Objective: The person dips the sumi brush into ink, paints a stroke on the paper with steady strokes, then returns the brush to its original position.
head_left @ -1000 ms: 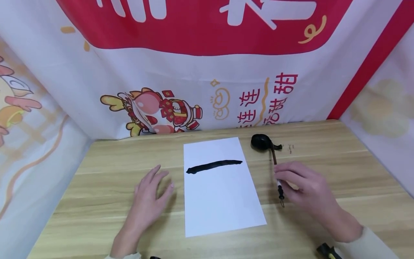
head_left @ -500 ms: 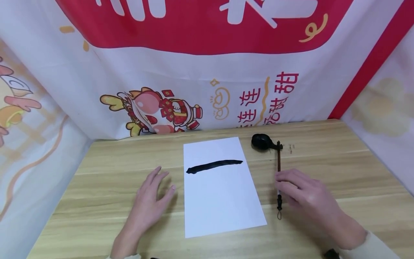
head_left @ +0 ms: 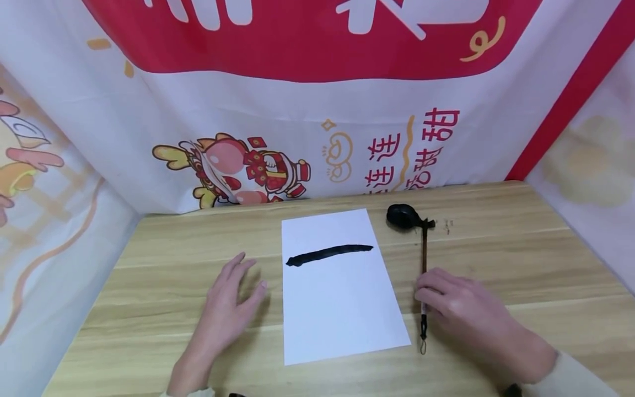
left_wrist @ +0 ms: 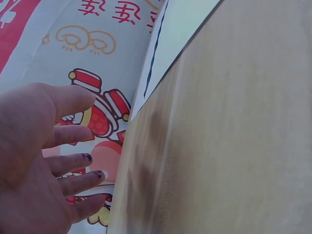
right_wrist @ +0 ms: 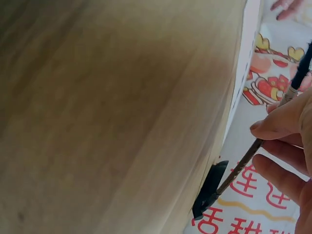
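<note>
My right hand (head_left: 463, 309) pinches a thin brown writing brush (head_left: 424, 256) between thumb and fingers. Its dark tip points away from me and lies at the stubby handle of a small black ink dish (head_left: 403, 217); whether it touches is unclear. A hanging loop at the brush's tail end points towards me. In the right wrist view the brush (right_wrist: 242, 163) slants down to the black dish (right_wrist: 210, 187). Left of the white paper (head_left: 342, 314), my left hand (head_left: 225, 309) hovers with loosely spread fingers and holds nothing. One thick black ink stroke (head_left: 327, 254) crosses the paper's upper part.
Small dark marks (head_left: 448, 225) spot the wooden table (head_left: 149, 286) right of the dish. A printed cloth backdrop (head_left: 238, 105) rises along the table's back edge and both sides. A dark object (head_left: 511, 390) shows partly by my right sleeve.
My right hand has drawn back towards me. The brush tip has shifted from the dish's bowl to its handle, and the brush points straighter ahead. My left hand has hardly moved.
</note>
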Demonstrator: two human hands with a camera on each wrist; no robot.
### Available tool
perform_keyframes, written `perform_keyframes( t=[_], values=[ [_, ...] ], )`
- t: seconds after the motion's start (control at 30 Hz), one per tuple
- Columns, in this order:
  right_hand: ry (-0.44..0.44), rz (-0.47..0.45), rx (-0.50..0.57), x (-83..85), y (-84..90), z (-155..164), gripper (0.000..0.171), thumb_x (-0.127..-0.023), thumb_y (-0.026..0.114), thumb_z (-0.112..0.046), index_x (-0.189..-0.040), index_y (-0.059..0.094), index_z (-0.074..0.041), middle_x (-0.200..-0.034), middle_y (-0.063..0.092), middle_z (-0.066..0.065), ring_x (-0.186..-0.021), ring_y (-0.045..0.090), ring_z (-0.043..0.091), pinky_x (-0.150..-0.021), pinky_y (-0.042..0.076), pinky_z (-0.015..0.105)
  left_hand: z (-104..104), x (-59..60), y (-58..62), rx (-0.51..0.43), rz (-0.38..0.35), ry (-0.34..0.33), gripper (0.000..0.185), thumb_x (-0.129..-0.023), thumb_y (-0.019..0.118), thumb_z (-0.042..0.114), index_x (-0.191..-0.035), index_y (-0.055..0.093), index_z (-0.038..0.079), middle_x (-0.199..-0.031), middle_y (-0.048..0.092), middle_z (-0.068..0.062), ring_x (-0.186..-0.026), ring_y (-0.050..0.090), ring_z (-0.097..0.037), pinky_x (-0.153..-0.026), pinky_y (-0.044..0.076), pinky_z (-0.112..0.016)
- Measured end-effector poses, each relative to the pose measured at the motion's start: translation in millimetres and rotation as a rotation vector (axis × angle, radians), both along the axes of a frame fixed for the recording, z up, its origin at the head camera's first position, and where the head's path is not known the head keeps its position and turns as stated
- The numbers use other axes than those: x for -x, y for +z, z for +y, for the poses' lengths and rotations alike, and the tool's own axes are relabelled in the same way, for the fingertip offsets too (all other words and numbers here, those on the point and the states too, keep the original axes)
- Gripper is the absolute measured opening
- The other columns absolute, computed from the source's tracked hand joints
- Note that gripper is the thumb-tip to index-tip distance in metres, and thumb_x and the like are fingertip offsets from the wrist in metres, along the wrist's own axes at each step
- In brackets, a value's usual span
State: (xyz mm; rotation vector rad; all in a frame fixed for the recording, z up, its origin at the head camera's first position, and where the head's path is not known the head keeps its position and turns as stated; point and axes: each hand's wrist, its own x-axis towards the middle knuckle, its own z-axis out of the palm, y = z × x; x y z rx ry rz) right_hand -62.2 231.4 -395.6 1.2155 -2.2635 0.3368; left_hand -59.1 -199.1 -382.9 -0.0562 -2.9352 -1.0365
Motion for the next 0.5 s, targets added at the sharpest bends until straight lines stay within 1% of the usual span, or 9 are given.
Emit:
perform_keyframes(
  t=[0.07,0.13,0.27,0.4,0.5],
  values=[
    [-0.021,-0.041,-0.021,-1.0,-0.6,-0.3,0.025,-0.075,0.071,0.006,-0.093,0.078,-0.01,-0.104,0.077,0.004,-0.094,0.075,0.02,-0.076,0.066,0.034,-0.2,0.2,1.7,-0.007,0.006,-0.002,0.058,-0.107,0.066,0.033,-0.158,0.049,0.009,-0.176,0.031,-0.018,-0.159,0.032,-0.051,-0.124,0.028,-0.076],
    [-0.051,-0.075,-0.044,-2.0,-1.9,-0.3,0.031,-0.068,0.08,0.007,-0.093,0.078,-0.012,-0.104,0.078,0.004,-0.094,0.076,0.019,-0.077,0.066,0.034,-0.5,0.2,3.3,-0.013,0.006,-0.005,0.058,-0.108,0.065,0.033,-0.158,0.049,0.008,-0.176,0.03,-0.019,-0.159,0.032,-0.051,-0.124,0.028,-0.075],
    [-0.094,-0.14,-0.052,-2.4,-7.2,2.4,0.035,-0.068,0.086,0.01,-0.091,0.079,-0.015,-0.107,0.08,0.005,-0.096,0.079,0.021,-0.079,0.067,0.035,-0.2,-0.4,4.9,-0.017,-0.006,-0.006,0.059,-0.108,0.065,0.034,-0.159,0.049,0.008,-0.176,0.029,-0.019,-0.159,0.031,-0.051,-0.125,0.028,-0.074],
    [-0.097,-0.211,-0.038,-1.7,-11.6,8.3,0.04,-0.067,0.088,0.014,-0.09,0.078,-0.018,-0.111,0.08,0.006,-0.1,0.079,0.026,-0.081,0.067,0.04,-0.6,-1.2,3.3,-0.02,-0.005,0.002,0.058,-0.107,0.065,0.035,-0.157,0.05,0.008,-0.176,0.031,-0.018,-0.159,0.032,-0.05,-0.125,0.028,-0.073],
    [-0.086,-0.226,-0.038,-2.1,-11.1,11.6,0.043,-0.066,0.086,0.016,-0.091,0.078,-0.019,-0.112,0.079,0.004,-0.101,0.079,0.025,-0.081,0.067,0.04,-1.4,-1.8,2.6,-0.019,-0.001,0.008,0.056,-0.107,0.065,0.035,-0.155,0.053,0.008,-0.175,0.032,-0.017,-0.159,0.033,-0.05,-0.126,0.028,-0.073]
  ],
)
